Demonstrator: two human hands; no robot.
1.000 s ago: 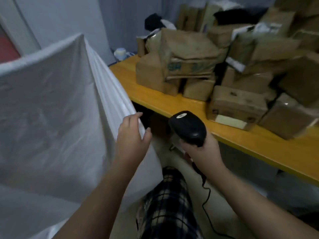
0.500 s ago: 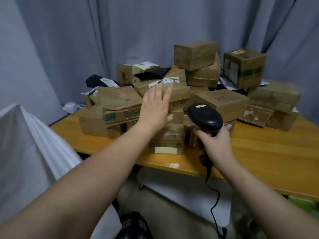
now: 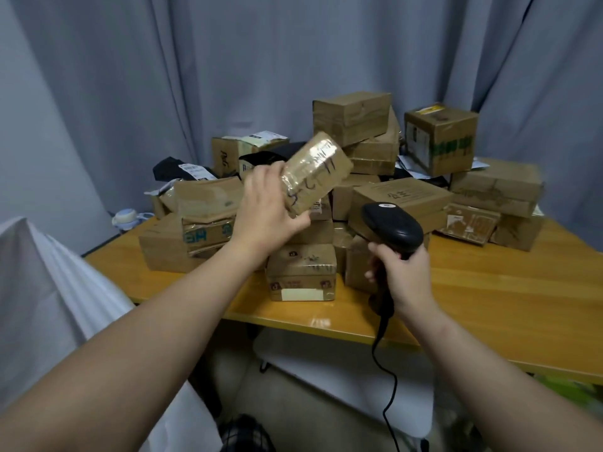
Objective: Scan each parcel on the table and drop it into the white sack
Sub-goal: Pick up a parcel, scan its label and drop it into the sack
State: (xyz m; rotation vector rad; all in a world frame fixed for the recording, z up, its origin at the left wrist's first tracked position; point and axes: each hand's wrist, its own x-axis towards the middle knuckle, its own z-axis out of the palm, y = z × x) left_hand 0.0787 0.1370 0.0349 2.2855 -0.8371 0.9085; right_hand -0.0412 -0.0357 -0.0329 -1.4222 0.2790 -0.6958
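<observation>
My left hand (image 3: 266,210) grips 1 taped parcel (image 3: 315,176), my right hand (image 3: 403,275) clasps the barcode scanner (image 3: 393,228); unscanned, many cardboard boxes (image 3: 352,117) left for the white sack (image 3: 42,288).

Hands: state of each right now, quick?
Left hand: closed on a taped parcel, lifted above the pile.
Right hand: closed on the scanner handle.

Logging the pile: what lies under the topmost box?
Another taped brown box carries the topmost box; its left end is hidden behind the held parcel.
</observation>
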